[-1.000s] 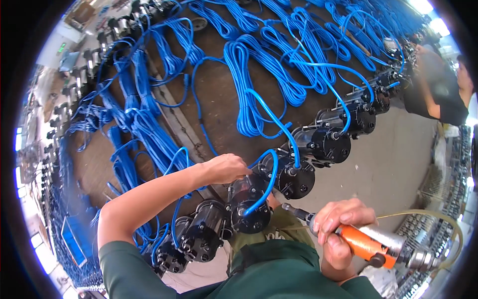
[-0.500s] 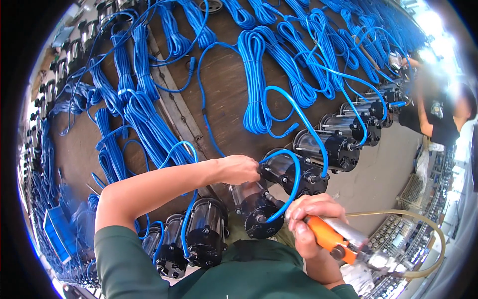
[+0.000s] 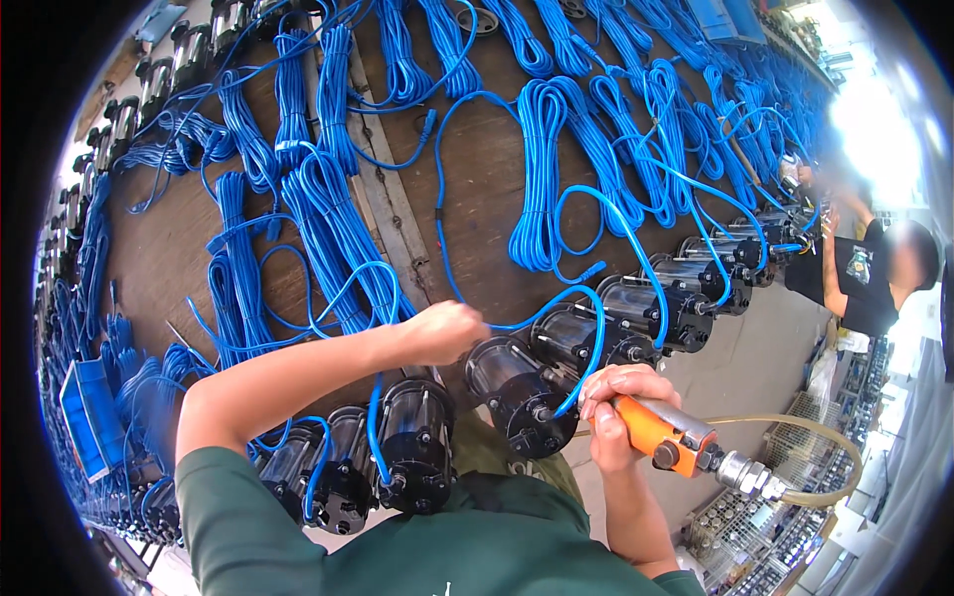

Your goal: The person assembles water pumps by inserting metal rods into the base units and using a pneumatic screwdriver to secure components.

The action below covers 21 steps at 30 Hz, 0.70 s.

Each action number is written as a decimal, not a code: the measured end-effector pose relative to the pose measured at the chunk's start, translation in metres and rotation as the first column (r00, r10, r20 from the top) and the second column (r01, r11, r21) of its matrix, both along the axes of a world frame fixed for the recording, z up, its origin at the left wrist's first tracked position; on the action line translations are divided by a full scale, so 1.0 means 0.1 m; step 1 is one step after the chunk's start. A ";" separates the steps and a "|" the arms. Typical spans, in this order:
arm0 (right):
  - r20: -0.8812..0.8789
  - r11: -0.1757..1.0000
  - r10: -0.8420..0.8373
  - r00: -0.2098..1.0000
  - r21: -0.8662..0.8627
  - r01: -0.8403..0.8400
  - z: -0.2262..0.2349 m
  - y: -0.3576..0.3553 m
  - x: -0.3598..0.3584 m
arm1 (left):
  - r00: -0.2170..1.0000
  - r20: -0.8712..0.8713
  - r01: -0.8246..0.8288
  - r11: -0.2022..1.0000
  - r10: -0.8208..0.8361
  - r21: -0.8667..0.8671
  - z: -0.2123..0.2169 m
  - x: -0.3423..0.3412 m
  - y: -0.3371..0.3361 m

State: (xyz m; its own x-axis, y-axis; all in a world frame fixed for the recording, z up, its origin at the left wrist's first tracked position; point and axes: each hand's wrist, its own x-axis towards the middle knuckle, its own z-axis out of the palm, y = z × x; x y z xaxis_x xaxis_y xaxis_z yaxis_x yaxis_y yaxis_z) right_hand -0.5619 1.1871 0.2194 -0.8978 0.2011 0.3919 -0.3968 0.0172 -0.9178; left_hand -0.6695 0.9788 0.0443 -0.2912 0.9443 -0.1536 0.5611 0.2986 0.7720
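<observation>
Right grip (image 3: 621, 412) clenched on orange air tool (image 3: 661, 435) | beside pump (image 3: 517, 392) | left grip (image 3: 447, 333) grasping blue cable (image 3: 537, 320)

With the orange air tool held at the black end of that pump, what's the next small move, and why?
Probably press the orange air tool squarely onto the fastener and trigger it: the right hand has its tip at the pump's black end cap, while the left hand steadies the pump body.

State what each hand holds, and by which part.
The right hand grips an orange air tool around its body. The left hand closes on a blue cable along its length, above a black pump.
</observation>
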 end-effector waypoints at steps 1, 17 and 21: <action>-0.011 1.000 -0.003 1.000 -0.013 0.003 0.00 -0.03 -0.01 | 1.000 0.029 -0.007 1.000 0.007 -0.004 -0.04 0.10 -0.13; 0.165 0.976 0.205 0.965 0.034 -0.214 0.61 -0.50 0.28 | 0.975 -0.121 -0.150 0.954 0.186 0.260 -0.35 0.64 -0.24; 0.093 0.966 0.184 0.979 0.165 -0.197 0.50 -0.60 0.14 | 0.964 -0.173 -0.150 0.949 0.203 0.276 -0.41 0.68 -0.27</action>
